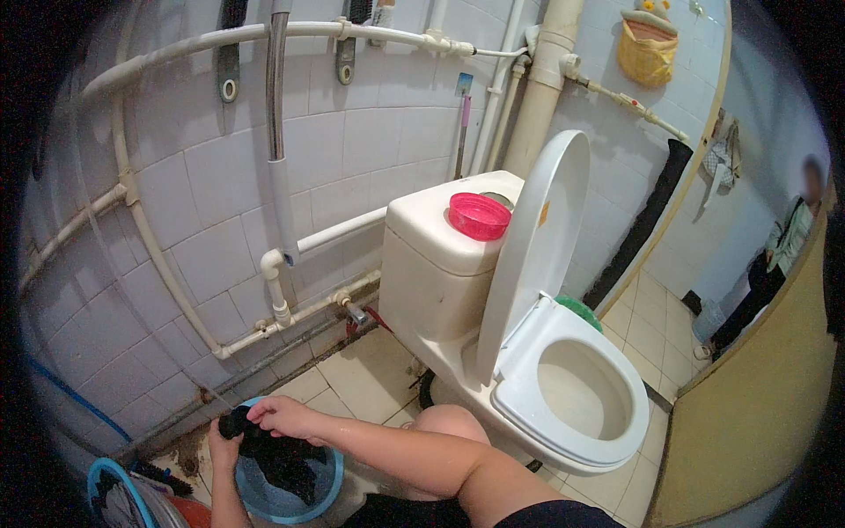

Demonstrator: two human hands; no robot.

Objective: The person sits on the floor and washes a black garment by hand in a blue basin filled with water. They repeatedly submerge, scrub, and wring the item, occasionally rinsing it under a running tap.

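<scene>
White-tiled walls crossed by pale plastic pipes (290, 242) close in a small bathroom, and the white ceramic toilet (563, 387) with its lid raised serves as the landmark. Well to the left of the toilet bowl, low on the tiled floor, sits a round light-blue plastic basin (304, 502). Over it both hands are clenched on a dark, wet cloth garment (282, 458): the left hand (222, 447) gripping it at the basin's far-left rim, the right hand (280, 414) closed around its upper bunch, fingers curled tight. A round red plastic lid (480, 216) rests on the toilet's cistern. The work looks like hand-washing; it would go best with the cloth kept low over the basin so drips fall inside, the fists working against each other in short strokes, fresh folds brought between them often.
</scene>
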